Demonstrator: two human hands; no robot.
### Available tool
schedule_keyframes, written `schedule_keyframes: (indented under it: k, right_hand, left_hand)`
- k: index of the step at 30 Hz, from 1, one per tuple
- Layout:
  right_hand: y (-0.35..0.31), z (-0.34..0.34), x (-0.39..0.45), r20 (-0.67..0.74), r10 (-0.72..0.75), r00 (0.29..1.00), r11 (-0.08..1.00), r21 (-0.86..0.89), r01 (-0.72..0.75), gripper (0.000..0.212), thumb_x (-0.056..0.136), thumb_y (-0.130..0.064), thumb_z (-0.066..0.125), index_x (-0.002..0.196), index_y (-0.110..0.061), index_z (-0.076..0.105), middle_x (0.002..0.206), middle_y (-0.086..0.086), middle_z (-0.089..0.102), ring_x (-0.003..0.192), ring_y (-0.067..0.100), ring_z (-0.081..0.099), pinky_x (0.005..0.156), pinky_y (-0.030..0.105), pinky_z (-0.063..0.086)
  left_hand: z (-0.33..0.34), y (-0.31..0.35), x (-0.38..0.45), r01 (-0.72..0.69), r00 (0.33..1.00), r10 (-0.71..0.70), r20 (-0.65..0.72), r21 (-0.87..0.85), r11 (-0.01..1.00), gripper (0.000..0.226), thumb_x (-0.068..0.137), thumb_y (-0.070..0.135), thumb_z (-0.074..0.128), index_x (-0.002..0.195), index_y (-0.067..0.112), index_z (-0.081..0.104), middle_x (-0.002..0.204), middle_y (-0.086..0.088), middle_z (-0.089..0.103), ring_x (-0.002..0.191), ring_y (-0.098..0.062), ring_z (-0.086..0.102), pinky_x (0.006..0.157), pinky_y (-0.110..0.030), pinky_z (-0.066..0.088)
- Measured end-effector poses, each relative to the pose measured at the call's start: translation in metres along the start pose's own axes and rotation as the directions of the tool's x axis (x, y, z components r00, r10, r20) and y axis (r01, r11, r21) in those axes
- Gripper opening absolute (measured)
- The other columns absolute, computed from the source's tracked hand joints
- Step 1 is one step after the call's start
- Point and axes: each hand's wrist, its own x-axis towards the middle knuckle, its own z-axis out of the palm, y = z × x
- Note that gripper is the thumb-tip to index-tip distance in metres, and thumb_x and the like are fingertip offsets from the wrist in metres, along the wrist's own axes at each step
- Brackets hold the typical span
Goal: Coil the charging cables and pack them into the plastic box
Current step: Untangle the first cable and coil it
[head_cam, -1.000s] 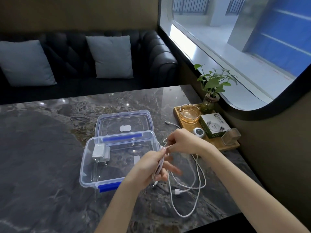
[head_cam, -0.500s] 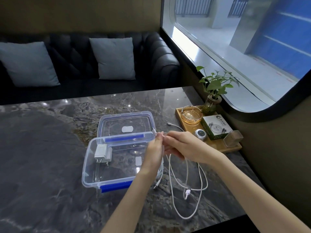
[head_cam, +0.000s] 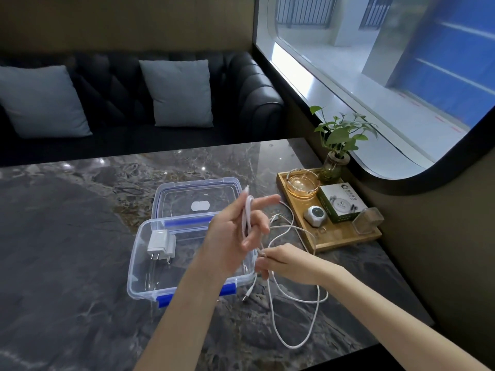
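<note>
A clear plastic box (head_cam: 139, 263) with blue latches stands open on the marble table, its lid (head_cam: 198, 191) lying flat behind it. A white charger plug (head_cam: 160, 243) lies inside the box. My left hand (head_cam: 238, 231) is raised over the box's right side, with a folded loop of white charging cable (head_cam: 247, 210) held across its fingers. My right hand (head_cam: 281, 259) pinches the same cable lower down, beside the box's right wall. The rest of the cable (head_cam: 300, 341) hangs in loose loops onto the table, and a connector (head_cam: 246, 295) dangles near the box's front corner.
A wooden tray (head_cam: 345, 241) at the right holds a glass ashtray (head_cam: 302, 183), a small green-and-white box (head_cam: 340, 202), a round white gadget (head_cam: 316, 215) and a clear holder (head_cam: 368, 220). A potted plant (head_cam: 340, 135) stands behind it. A black sofa with grey cushions lies beyond the table.
My hands were together at the box's far right corner. Now the left hand has lifted with a cable loop on its fingers, and the right hand has dropped down along the cable.
</note>
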Motion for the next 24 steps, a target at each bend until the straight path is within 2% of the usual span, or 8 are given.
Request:
schedule_keyframes:
  k: [4, 6, 8, 10, 13, 18, 21, 24]
  right_hand:
    - [-0.001, -0.016, 0.006, -0.005, 0.039, 0.999, 0.998, 0.049, -0.038, 0.021, 0.09, -0.028, 0.053, 0.093, -0.014, 0.068, 0.096, 0.007, 0.071, 0.091, 0.02, 0.065, 0.087, 0.034, 0.052]
    - [-0.004, -0.026, 0.01, -0.077, 0.039, 0.996, 0.998, -0.037, -0.042, 0.019, 0.086, -0.021, 0.055, 0.076, -0.009, 0.066, 0.077, 0.009, 0.068, 0.073, 0.024, 0.063, 0.069, 0.033, 0.051]
    - [-0.009, -0.036, 0.013, -0.162, 0.024, 0.986, 0.988, -0.144, -0.048, 0.025, 0.084, -0.017, 0.057, 0.06, -0.011, 0.058, 0.057, 0.0, 0.057, 0.054, 0.018, 0.05, 0.054, 0.026, 0.04]
    - [-0.017, -0.045, 0.014, -0.21, 0.002, 0.978, 0.985, -0.169, -0.039, 0.023, 0.08, -0.019, 0.063, 0.058, -0.021, 0.054, 0.053, -0.009, 0.05, 0.05, 0.007, 0.044, 0.056, 0.026, 0.039]
    - [-0.031, -0.051, 0.012, -0.23, -0.029, 0.973, 0.964, -0.265, -0.034, 0.01, 0.078, -0.024, 0.065, 0.071, -0.017, 0.064, 0.063, -0.004, 0.058, 0.061, 0.014, 0.054, 0.067, 0.035, 0.042]
    - [-0.04, -0.042, 0.013, -0.318, -0.103, 0.943, 0.876, -0.477, -0.066, 0.019, 0.086, -0.029, 0.053, 0.086, -0.011, 0.06, 0.084, 0.005, 0.065, 0.079, 0.026, 0.058, 0.064, 0.034, 0.042]
    - [-0.036, -0.036, 0.008, -0.343, -0.124, 0.931, 0.923, -0.384, -0.019, 0.02, 0.09, -0.03, 0.05, 0.089, -0.011, 0.057, 0.089, 0.009, 0.067, 0.082, 0.029, 0.06, 0.071, 0.041, 0.05]
    - [-0.035, -0.024, 0.001, -0.336, -0.173, 0.926, 0.973, -0.204, 0.107, 0.025, 0.095, -0.025, 0.043, 0.109, -0.01, 0.058, 0.097, 0.009, 0.069, 0.085, 0.025, 0.064, 0.076, 0.042, 0.051]
  left_hand:
    - [-0.002, -0.01, -0.01, 0.213, 0.957, -0.214, 0.195, 0.029, 0.977, 0.054, 0.09, 0.033, 0.029, 0.11, -0.008, 0.058, 0.041, -0.001, 0.059, 0.022, -0.002, 0.034, 0.027, -0.01, 0.028]
    - [-0.005, -0.018, -0.01, 0.293, 0.94, -0.307, 0.151, 0.106, 0.95, 0.052, 0.091, 0.033, 0.028, 0.107, -0.008, 0.057, 0.042, -0.003, 0.061, 0.021, -0.003, 0.033, 0.025, -0.01, 0.023]
    - [-0.009, -0.027, -0.008, 0.329, 0.941, -0.338, -0.009, 0.257, 0.909, 0.049, 0.096, 0.031, 0.025, 0.104, -0.006, 0.057, 0.044, -0.006, 0.063, 0.02, -0.003, 0.029, 0.025, -0.012, 0.019]
    - [-0.011, -0.035, -0.005, 0.33, 0.943, -0.288, -0.166, 0.371, 0.868, 0.046, 0.098, 0.031, 0.023, 0.101, -0.004, 0.052, 0.048, -0.007, 0.066, 0.02, -0.005, 0.027, 0.028, -0.016, 0.017]
    - [-0.011, -0.047, 0.002, 0.295, 0.929, -0.15, -0.339, 0.43, 0.853, 0.043, 0.099, 0.031, 0.024, 0.094, 0.001, 0.055, 0.055, -0.007, 0.07, 0.023, -0.007, 0.03, 0.03, -0.015, 0.02]
    - [-0.009, -0.06, 0.012, 0.187, 0.905, 0.048, -0.423, 0.497, 0.848, 0.049, 0.1, 0.031, 0.022, 0.095, 0.002, 0.061, 0.045, 0.003, 0.064, 0.026, -0.004, 0.042, 0.032, -0.014, 0.034]
    - [-0.014, -0.062, 0.015, 0.115, 0.896, 0.088, -0.436, 0.418, 0.901, 0.048, 0.1, 0.029, 0.022, 0.101, -0.001, 0.059, 0.062, -0.004, 0.064, 0.036, -0.001, 0.054, 0.039, -0.013, 0.04]
    - [-0.024, -0.059, 0.022, 0.047, 0.884, 0.051, -0.464, 0.197, 0.979, 0.046, 0.099, 0.03, 0.026, 0.113, 0.0, 0.057, 0.088, -0.007, 0.068, 0.077, -0.007, 0.067, 0.066, -0.02, 0.051]
